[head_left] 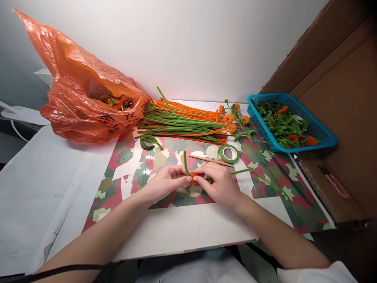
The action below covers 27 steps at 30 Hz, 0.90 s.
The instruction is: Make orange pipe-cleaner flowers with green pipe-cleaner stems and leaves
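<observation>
- The left hand (169, 182) and right hand (219, 182) meet above the desk (188, 228), fingertips pinching a small orange piece (194, 179) between them.
- A fuzzy green strip (185, 160) rises beside that piece; whether they are joined cannot be told.
- Just beyond the right hand lie a green tape roll (221, 155) and a thin stick (212, 160).
- Farther beyond the hands, a sprig (229, 118) with orange blooms looks assembled, while a bundle of strips (182, 125), orange and green, seems unused.
- The held piece appears part-made, with plenty of loose material left.
</observation>
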{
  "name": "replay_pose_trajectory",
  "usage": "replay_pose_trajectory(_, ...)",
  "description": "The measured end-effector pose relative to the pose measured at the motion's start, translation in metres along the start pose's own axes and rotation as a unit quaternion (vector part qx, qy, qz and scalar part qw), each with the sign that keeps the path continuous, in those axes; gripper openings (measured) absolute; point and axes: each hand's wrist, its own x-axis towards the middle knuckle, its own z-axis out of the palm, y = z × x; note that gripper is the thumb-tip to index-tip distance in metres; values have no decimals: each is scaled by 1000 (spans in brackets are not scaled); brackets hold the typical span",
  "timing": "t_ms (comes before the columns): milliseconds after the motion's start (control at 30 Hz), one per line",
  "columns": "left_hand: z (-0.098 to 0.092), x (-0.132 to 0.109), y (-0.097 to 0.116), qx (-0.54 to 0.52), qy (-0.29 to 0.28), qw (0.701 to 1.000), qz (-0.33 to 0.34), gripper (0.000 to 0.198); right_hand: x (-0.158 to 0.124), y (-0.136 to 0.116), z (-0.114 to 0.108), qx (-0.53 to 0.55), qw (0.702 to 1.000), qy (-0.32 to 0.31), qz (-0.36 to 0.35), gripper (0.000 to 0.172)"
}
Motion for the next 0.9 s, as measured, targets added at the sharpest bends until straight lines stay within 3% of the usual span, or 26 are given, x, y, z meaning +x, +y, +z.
replay_pose_trajectory(600,2,4,-7,-53,39,998,-9,11,1,-4,0,5,1000,2,28,12)
replay_pose_trajectory(900,0,2,-6,-33,22,999,-2,13,1,-3,0,6,1000,2,20,13)
